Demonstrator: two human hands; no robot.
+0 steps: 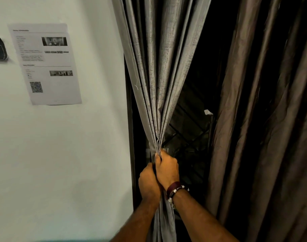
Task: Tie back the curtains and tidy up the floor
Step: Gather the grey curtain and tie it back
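curtain (159, 75) gathered beside wall (62, 154), bunched in both fists | right hand (167, 169) above, left hand (148, 182) below, fingers clamped on cloth | no tie visible | risk: releasing one hand to find a tie lets folds spread

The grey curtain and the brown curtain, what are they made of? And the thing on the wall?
The grey curtain, gripped by both hands, the left hand and the right hand, looks like woven cloth: a crosshatch weave shows, with a slight sheen. The brown curtain looks smoother and satiny, with glossy streaks along its folds; the exact fibre is unclear. The sheet on the wall looks like matte printed paper.
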